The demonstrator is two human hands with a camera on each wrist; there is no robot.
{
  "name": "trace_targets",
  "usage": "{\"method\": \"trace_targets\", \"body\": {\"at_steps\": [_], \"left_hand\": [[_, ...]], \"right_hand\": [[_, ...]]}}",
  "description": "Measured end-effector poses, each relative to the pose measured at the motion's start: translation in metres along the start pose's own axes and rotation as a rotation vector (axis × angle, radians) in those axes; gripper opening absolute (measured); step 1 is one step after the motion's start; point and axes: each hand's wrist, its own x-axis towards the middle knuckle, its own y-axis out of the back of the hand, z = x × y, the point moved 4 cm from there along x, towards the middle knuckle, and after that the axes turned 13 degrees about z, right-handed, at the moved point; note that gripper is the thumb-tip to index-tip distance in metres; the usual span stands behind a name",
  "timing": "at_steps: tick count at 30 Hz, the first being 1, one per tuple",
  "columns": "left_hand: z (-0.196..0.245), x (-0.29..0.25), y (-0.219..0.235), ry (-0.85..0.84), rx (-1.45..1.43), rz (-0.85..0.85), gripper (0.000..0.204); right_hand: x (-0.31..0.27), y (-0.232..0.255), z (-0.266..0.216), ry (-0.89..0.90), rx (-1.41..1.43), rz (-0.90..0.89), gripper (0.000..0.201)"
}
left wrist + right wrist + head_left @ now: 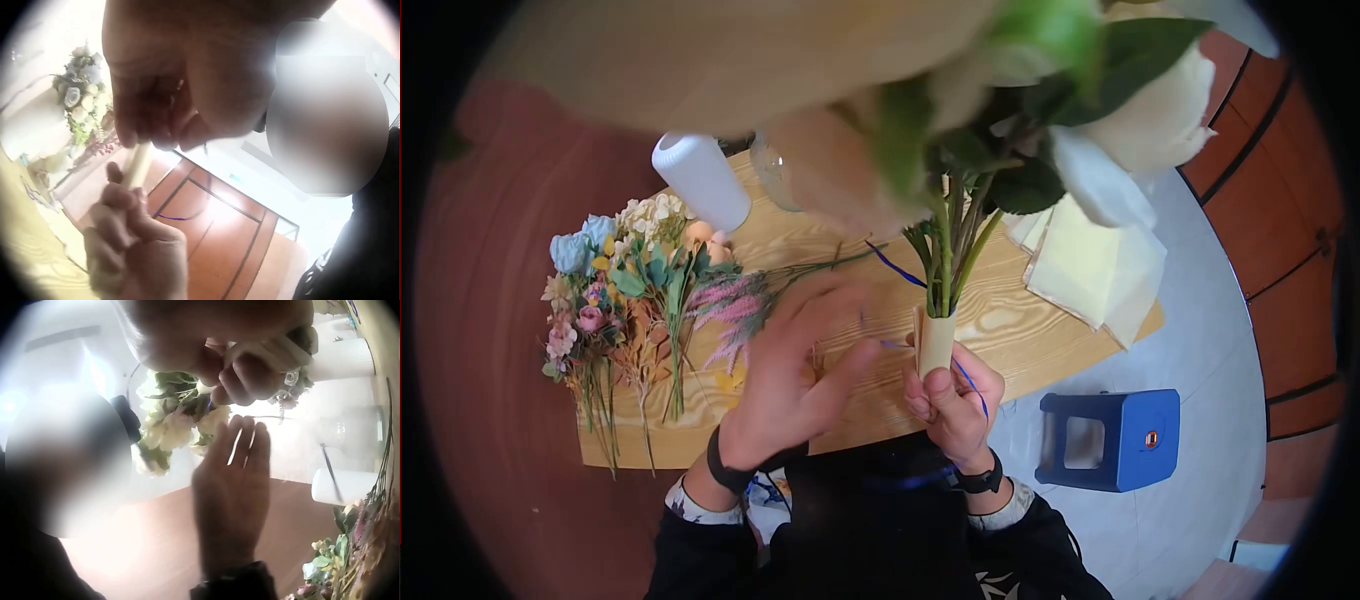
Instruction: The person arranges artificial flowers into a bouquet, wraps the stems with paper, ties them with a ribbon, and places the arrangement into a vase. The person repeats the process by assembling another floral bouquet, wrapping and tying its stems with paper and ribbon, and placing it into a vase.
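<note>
My right hand (960, 408) grips a bouquet by a band of cream paper (937, 345) wrapped round its green stems (945, 250). White and cream blooms (1140, 110) loom large and blurred above. A thin blue-purple ribbon (972, 385) trails over the right hand, with another length by the stems. To the left of the paper, my left hand (795, 375) is blurred, its thumb near the ribbon; in the right wrist view the left hand (232, 469) shows straight fingers and a bare palm. The left wrist view shows the right hand's fingers curled round the paper roll (137, 165).
Artificial flowers (590, 320) lie along the wooden table's (1000, 350) left side, with pink sprays (730, 310) nearer the middle. A white ribbed vase (700, 180) and a glass vessel (772, 172) are at the back. Pale wrapping sheets (1100, 265) lie right; a blue stool (1110, 440) is on the floor.
</note>
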Motion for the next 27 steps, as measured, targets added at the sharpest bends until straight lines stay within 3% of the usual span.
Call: {"method": "trace_targets", "body": {"at_steps": [2,4,11,13,14,16,17,19,20,22,26,27], "left_hand": [[-0.006,-0.001,0.000,0.036,0.098,0.092,0.030],[-0.008,-0.008,-0.011,-0.001,0.031,-0.172,0.028],[0.001,-0.020,0.012,0.187,-0.015,-0.319,0.021],[-0.001,-0.023,0.008,0.034,-0.090,-0.291,0.017],[-0.001,-0.023,0.007,0.036,-0.086,-0.290,0.017],[-0.006,-0.021,0.008,0.206,-0.172,-0.144,0.025],[-0.007,-0.021,0.002,0.206,-0.171,-0.146,0.025],[-0.011,-0.021,-0.003,0.269,-0.492,0.091,0.035],[-0.010,-0.022,-0.005,0.267,-0.492,0.090,0.035],[-0.012,-0.029,-0.011,0.458,-0.815,0.080,0.039],[-0.014,-0.034,-0.018,0.502,-0.883,0.138,0.032],[-0.018,-0.036,-0.019,0.614,-0.977,0.116,0.029]], "right_hand": [[-0.003,-0.008,-0.002,-0.021,-0.002,-0.003,0.050],[-0.003,-0.011,-0.001,-0.031,-0.001,0.001,0.054],[-0.001,0.000,-0.006,0.016,0.008,0.095,0.049],[-0.001,0.000,-0.005,-0.005,0.028,0.088,0.045],[-0.002,-0.001,-0.004,-0.024,0.044,0.077,0.045],[-0.002,-0.003,-0.002,-0.043,0.065,0.067,0.045],[-0.002,-0.003,-0.002,-0.049,0.071,0.083,0.048],[-0.003,-0.003,-0.002,-0.054,0.076,0.097,0.051],[-0.002,-0.003,-0.002,-0.054,0.076,0.096,0.052],[-0.001,-0.002,-0.002,-0.047,0.077,0.097,0.052],[-0.002,0.001,0.001,-0.037,0.006,0.094,0.052],[-0.002,0.001,0.002,-0.044,0.011,0.084,0.052]]}}
